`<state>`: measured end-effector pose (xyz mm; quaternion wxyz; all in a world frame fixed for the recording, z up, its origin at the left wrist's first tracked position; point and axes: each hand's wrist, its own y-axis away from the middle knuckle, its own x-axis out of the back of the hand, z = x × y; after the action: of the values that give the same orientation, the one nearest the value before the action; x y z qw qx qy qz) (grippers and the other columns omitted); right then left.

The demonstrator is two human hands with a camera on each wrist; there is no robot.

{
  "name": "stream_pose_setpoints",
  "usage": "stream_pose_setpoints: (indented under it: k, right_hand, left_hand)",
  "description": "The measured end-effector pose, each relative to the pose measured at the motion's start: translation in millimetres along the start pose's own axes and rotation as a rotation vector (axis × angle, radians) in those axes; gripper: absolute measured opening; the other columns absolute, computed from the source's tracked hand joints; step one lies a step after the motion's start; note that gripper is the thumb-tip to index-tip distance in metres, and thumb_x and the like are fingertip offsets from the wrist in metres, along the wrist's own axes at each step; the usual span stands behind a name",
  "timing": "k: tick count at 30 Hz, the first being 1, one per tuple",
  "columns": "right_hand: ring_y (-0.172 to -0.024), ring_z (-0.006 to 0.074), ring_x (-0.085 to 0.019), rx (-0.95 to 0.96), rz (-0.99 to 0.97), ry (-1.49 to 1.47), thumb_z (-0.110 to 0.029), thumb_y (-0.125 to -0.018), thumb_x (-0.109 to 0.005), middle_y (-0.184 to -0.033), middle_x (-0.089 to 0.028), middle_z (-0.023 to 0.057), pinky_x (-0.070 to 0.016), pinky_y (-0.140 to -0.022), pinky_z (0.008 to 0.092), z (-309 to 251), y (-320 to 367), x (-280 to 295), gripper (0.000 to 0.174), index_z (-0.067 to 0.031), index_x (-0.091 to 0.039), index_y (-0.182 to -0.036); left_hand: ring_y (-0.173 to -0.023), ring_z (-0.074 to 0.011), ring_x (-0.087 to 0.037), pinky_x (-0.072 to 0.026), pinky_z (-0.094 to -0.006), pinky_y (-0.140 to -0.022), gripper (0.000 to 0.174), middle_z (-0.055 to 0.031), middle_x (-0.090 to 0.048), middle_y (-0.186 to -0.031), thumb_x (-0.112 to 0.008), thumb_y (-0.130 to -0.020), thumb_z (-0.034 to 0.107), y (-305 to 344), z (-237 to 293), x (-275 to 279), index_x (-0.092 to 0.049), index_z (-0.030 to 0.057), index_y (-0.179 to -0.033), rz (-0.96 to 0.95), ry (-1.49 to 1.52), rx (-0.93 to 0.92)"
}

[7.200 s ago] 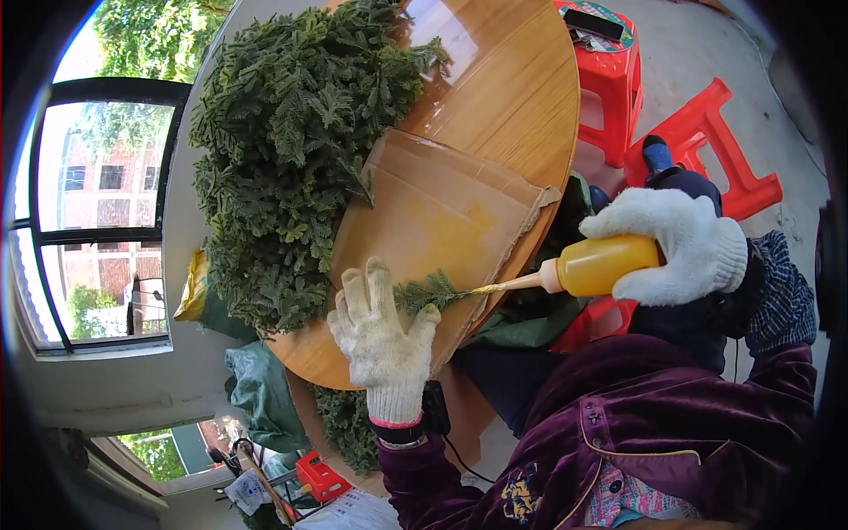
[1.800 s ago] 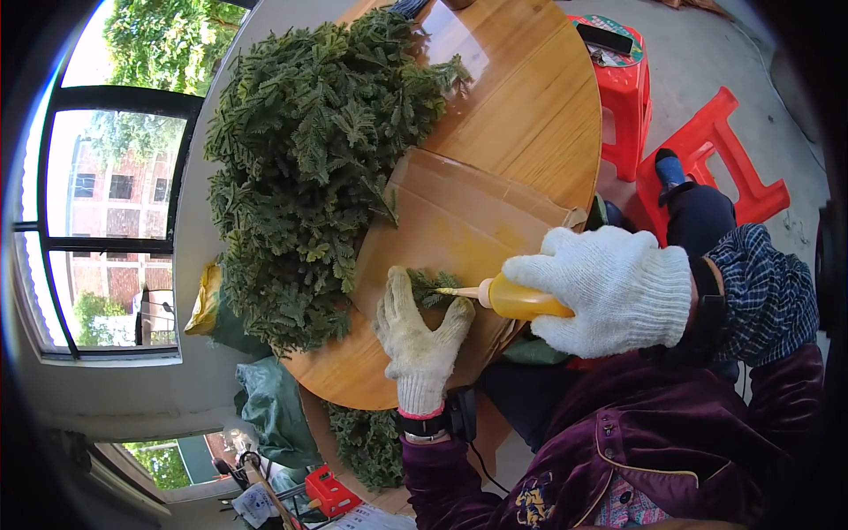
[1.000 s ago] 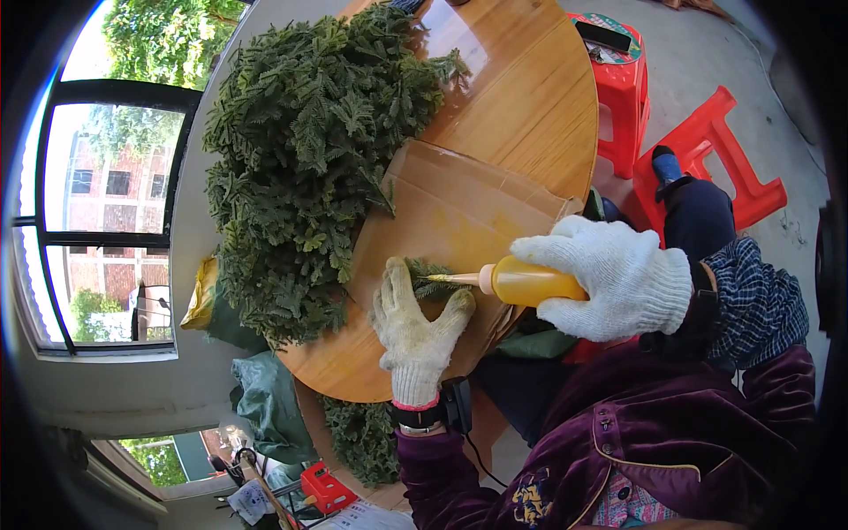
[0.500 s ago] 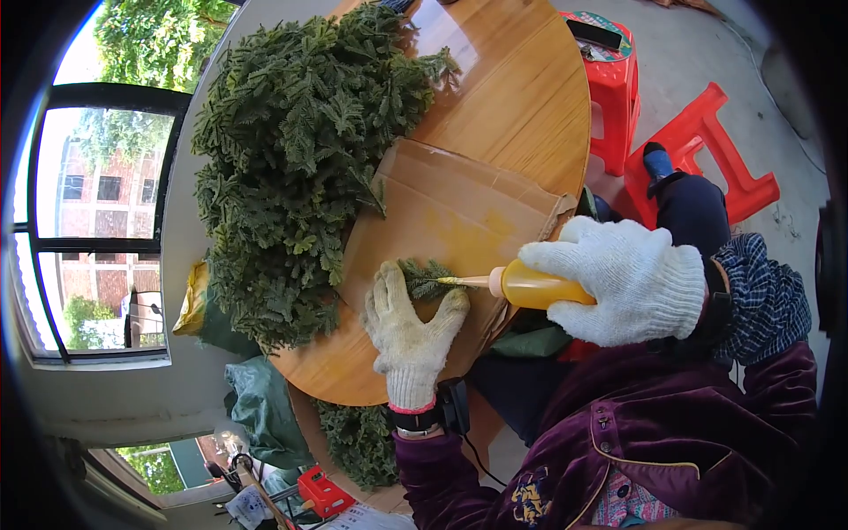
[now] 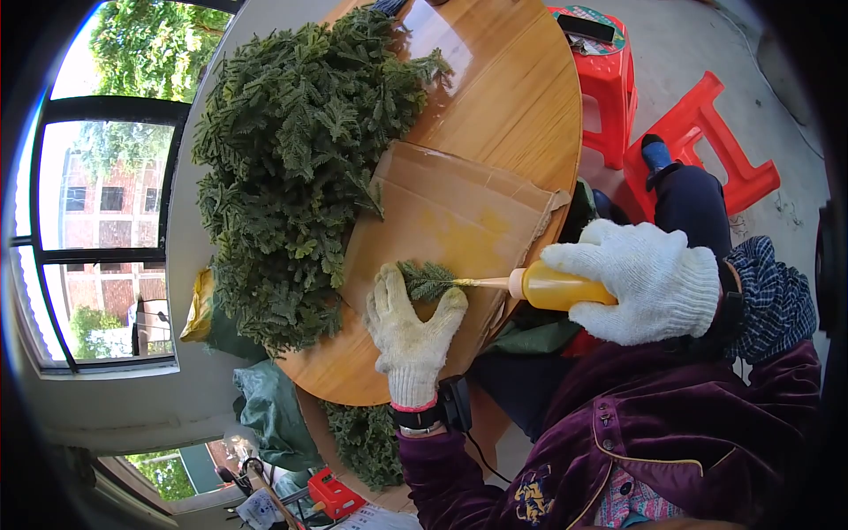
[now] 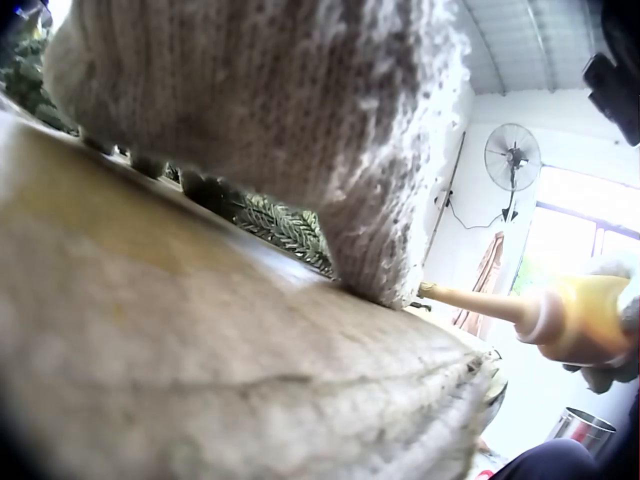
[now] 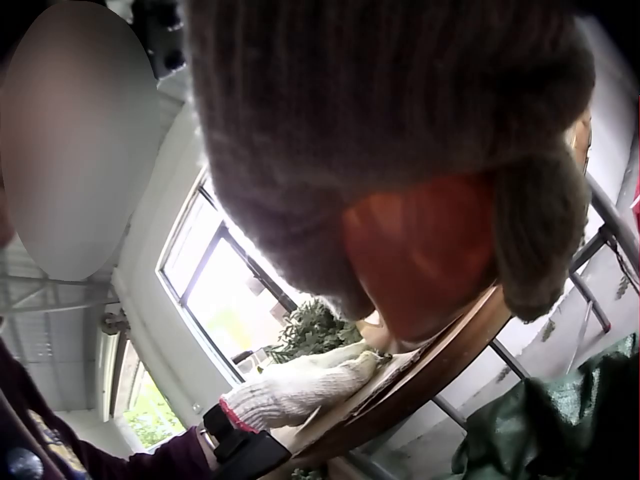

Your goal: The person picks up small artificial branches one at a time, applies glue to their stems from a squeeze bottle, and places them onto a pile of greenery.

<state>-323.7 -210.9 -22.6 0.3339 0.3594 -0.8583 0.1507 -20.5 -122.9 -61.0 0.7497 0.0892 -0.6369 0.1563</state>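
Note:
The gloved left hand (image 5: 411,331) lies on the cardboard sheet (image 5: 402,199), fingers straight and thumb spread, beside a small green sprig (image 5: 429,281). Part of the sprig (image 6: 285,226) shows under that hand (image 6: 270,100) in the left wrist view; what the fingertips touch is hidden. Gripped in the gloved right hand (image 5: 649,283), a yellow squeeze bottle (image 5: 565,288) lies nearly level, its long nozzle pointing left, with the tip at the sprig's right end. From the right wrist, the bottle (image 7: 425,250) appears dark orange beneath that hand (image 7: 390,100).
A large heap of green branches (image 5: 291,177) covers the left side of the round wooden table (image 5: 503,97). Red stools (image 5: 605,97) stand beyond the table at right, one holding a phone (image 5: 586,27). More branches (image 5: 364,442) are below the near table edge.
The right hand has drawn the bottle rightward, so its tip has gone from over the sprig to the sprig's right end. The left hand stays by the sprig, fingers spread much as before.

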Motion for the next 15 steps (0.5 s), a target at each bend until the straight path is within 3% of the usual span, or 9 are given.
stream_pose_setpoints:
  k: [14, 15]
  right_hand:
    - [-0.079, 0.0330, -0.067, 0.007, -0.003, -0.026, -0.025, -0.079, -0.077, -0.092, -0.062, 0.0136, -0.0560, -0.072, 0.0401, 16, 12, 5, 0.054, -0.0130, -0.065, -0.130]
    - [-0.079, 0.0330, -0.067, 0.008, -0.001, -0.029, -0.025, -0.079, -0.077, -0.092, -0.062, 0.0136, -0.0560, -0.072, 0.0401, 19, 12, 6, 0.054, -0.0130, -0.065, -0.130]
  left_hand:
    - [-0.142, -0.0414, -0.040, -0.0323, -0.0466, -0.119, 0.096, -0.0276, -0.045, -0.152, -0.080, -0.081, 0.041, 1, 0, 0, -0.037, -0.0063, -0.153, -0.002, -0.034, 0.002]
    - [-0.141, -0.0430, -0.040, -0.0317, -0.0486, -0.119, 0.098, -0.0260, -0.046, -0.152, -0.080, -0.080, 0.046, 1, 2, 2, -0.038, -0.0045, -0.153, 0.003, -0.042, 0.010]
